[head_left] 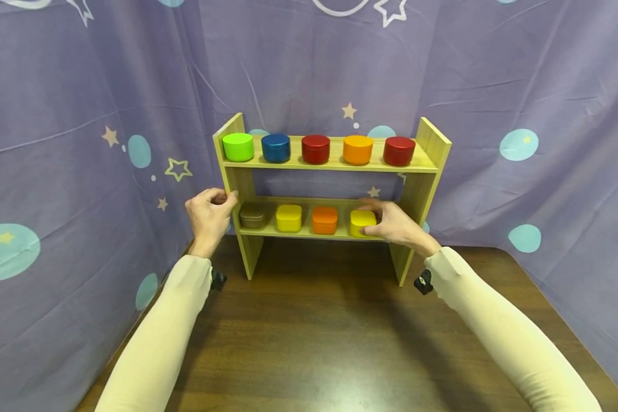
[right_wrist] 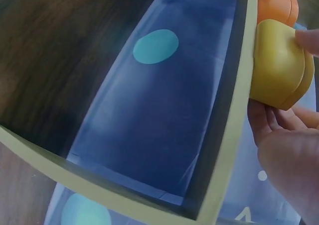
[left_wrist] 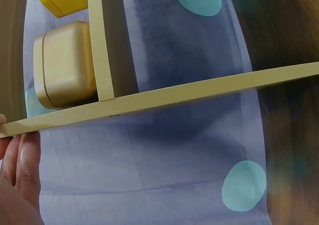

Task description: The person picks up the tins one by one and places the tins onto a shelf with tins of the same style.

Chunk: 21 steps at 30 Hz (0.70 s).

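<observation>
A two-tier wooden shelf (head_left: 309, 234) stands on the table in the head view. My left hand (head_left: 211, 214) pinches the front edge of its left side panel (left_wrist: 189, 91), thumb on one face and fingers on the other. On the lower tier, my right hand (head_left: 393, 223) grips a square yellow tin (head_left: 361, 222) at the right end. In the right wrist view the thumb lies on one side of that yellow tin (right_wrist: 279, 63) and the fingers on the opposite side. To its left sit an orange tin (head_left: 324, 221), another yellow tin (head_left: 289, 218) and a gold-brown tin (head_left: 253, 216).
Along the upper tier is a row of round tins: green (head_left: 238, 147), blue (head_left: 276, 149), red (head_left: 316, 150), orange (head_left: 357, 150) and a second red one (head_left: 399, 151). A purple curtain (head_left: 309, 68) hangs behind the brown table (head_left: 309, 326).
</observation>
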{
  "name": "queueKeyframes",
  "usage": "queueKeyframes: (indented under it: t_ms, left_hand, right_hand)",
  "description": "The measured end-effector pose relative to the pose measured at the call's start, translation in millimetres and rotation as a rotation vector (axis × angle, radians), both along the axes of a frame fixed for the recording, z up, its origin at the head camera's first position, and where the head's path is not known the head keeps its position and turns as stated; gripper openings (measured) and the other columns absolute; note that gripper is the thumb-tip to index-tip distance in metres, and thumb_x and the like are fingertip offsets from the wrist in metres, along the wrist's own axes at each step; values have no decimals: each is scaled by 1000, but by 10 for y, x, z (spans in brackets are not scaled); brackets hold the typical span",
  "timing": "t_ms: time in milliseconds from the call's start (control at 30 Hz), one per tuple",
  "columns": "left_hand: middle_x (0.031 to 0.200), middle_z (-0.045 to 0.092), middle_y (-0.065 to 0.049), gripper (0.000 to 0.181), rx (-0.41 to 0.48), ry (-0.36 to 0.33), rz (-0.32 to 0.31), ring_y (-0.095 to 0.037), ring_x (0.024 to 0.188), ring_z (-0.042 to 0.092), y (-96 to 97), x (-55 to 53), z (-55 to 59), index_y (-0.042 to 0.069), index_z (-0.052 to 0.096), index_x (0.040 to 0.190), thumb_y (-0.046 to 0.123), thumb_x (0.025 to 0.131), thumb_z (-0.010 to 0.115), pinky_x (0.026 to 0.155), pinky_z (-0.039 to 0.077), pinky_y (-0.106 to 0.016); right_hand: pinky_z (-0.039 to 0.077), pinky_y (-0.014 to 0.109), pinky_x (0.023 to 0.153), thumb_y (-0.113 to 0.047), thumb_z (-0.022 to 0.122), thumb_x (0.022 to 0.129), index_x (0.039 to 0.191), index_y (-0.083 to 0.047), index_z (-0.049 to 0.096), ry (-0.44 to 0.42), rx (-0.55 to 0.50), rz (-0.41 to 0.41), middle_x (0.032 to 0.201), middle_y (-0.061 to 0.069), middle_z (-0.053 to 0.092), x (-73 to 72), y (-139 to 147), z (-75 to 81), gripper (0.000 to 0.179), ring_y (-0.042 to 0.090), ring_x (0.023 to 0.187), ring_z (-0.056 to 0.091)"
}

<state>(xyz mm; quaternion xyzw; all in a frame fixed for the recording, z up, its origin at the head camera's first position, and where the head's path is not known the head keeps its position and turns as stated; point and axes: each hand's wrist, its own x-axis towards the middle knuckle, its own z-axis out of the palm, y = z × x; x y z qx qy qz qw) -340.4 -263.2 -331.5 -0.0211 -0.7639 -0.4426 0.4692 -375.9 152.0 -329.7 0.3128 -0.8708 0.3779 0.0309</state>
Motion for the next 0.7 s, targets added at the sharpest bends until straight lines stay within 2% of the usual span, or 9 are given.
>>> queueKeyframes:
  t_ms: [133,200,333,433,567,700]
  left_hand:
    - [80,78,-29,20,-4,2,1,24,60,47,-15,-9,-23,-8,80,83,11,86,83,64,40,-3]
    - [79,78,-29,20,-5,5,1,24,60,46,-27,-12,-31,-8,80,83,11,86,83,64,39,-3]
    - [80,78,-29,20,-8,12,5,25,61,46,-58,-25,-26,-9,80,84,11,86,83,65,39,-2]
    - [81,78,-30,20,6,9,10,25,61,47,-76,-26,-16,-10,80,85,10,87,84,65,40,-2]
    - [86,79,-30,22,30,-22,17,24,62,47,-77,-27,-3,-9,81,90,13,89,84,66,41,-3]
    - [92,80,-30,27,64,-59,19,22,63,51,-76,-23,-6,-6,83,98,20,93,86,67,43,-5]
  right_hand:
    - [50,18,96,-10,84,90,159,7,47,-53,-25,8,149,27,67,23,31,-59,80,37,127,68]
    - [52,21,98,-12,85,90,162,6,43,-73,-31,-1,151,26,66,43,49,-79,86,37,129,68]
    - [57,42,108,-14,85,90,164,7,39,-94,-52,-32,153,29,62,65,74,-106,89,43,132,67]
    - [52,55,117,-15,85,90,164,6,38,-98,-64,-70,156,30,59,82,94,-117,90,46,137,64]
    - [48,59,122,-19,87,90,161,7,41,-42,-68,-160,156,31,57,164,146,-128,88,49,141,60]
    - [54,59,114,-16,85,92,155,10,48,133,-104,-262,147,33,61,308,199,-163,78,49,130,67]
